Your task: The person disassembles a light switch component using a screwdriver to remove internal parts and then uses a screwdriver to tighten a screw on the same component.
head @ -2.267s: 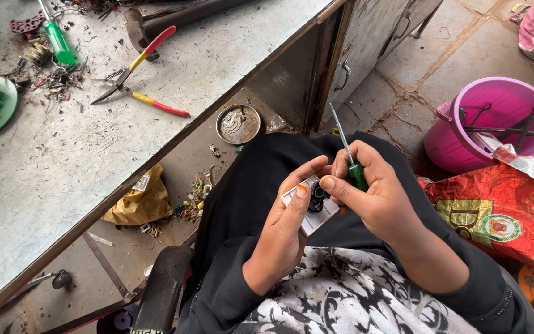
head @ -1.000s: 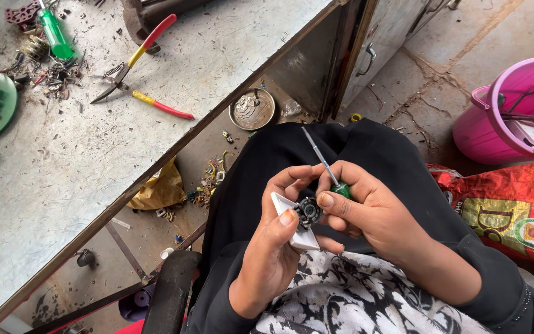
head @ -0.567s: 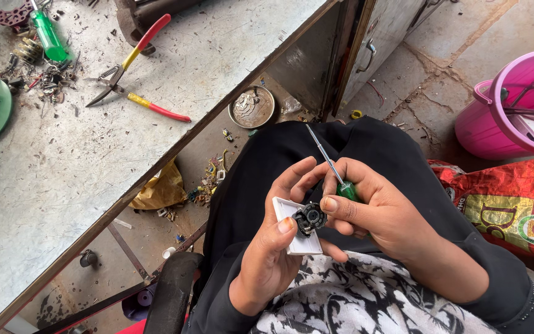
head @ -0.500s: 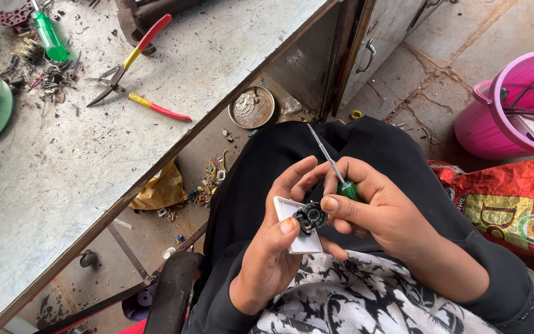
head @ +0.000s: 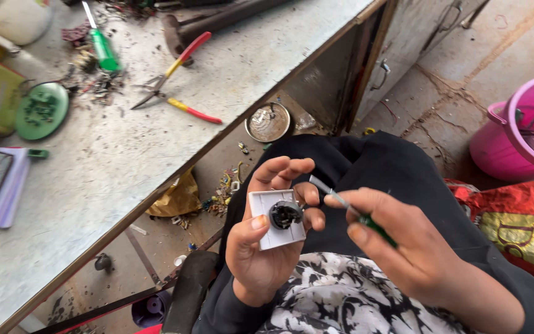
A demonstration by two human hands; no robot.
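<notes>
A small square white plastic switch plate (head: 276, 218) with a dark round middle is being cupped over the lap by the left hand (head: 266, 241), while a thin green-handled screwdriver (head: 355, 212) is being pinched by the right hand (head: 406, 244); red-and-yellow pliers (head: 177, 83) are lying on the scuffed grey desk (head: 125, 161).
</notes>
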